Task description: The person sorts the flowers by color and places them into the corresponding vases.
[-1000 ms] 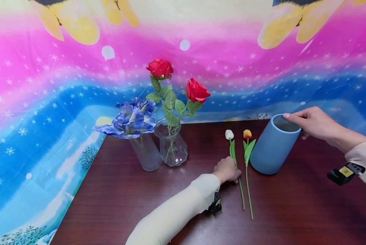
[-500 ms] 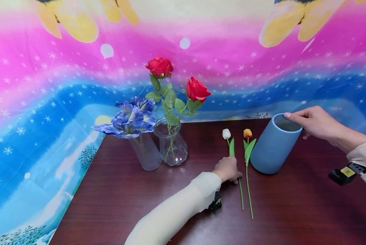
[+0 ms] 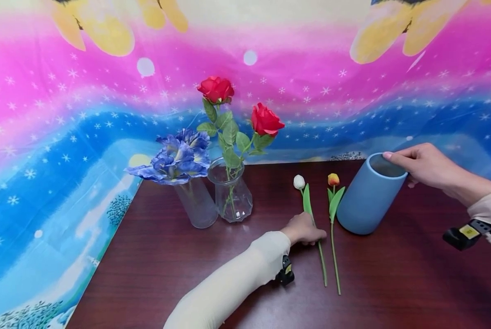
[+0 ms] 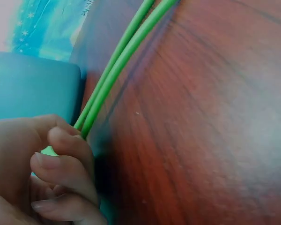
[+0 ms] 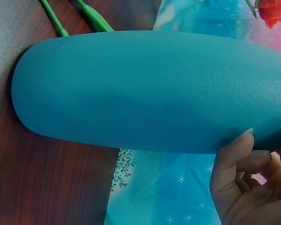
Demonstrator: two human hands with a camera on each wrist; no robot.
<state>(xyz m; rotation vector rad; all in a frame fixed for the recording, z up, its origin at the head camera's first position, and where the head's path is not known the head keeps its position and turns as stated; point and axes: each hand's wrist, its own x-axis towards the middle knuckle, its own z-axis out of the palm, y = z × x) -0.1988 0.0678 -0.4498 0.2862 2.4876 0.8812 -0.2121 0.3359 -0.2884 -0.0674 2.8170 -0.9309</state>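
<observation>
In the head view, my left hand (image 3: pixel 304 229) pinches the green stem of a white tulip (image 3: pixel 298 182) low over the table. Its leaf points up past the knuckles, and the stem's lower end runs toward me. Just right of it lies an orange tulip (image 3: pixel 333 179) with green leaves. Curled fingertips (image 4: pixel 61 168) close round the stem in the left wrist view, where two green stems (image 4: pixel 124 51) run side by side. My right hand (image 3: pixel 426 165) grips the rim of a blue vase (image 3: pixel 368 201), thumb over the edge and fingers outside. The vase stands on the table.
Left of the tulips stands a clear glass vase (image 3: pixel 239 208) holding red roses (image 3: pixel 266 119). Touching it is a frosted vase (image 3: pixel 199 210) with blue flowers (image 3: pixel 177 157). A printed backdrop cloth (image 3: pixel 303 91) rises behind the dark red wooden table (image 3: pixel 167 278).
The white tulip's bloom has swung left, its leaf has turned, and the stem slants more. My left hand has turned slightly with it. The right hand keeps its hold on the blue vase.
</observation>
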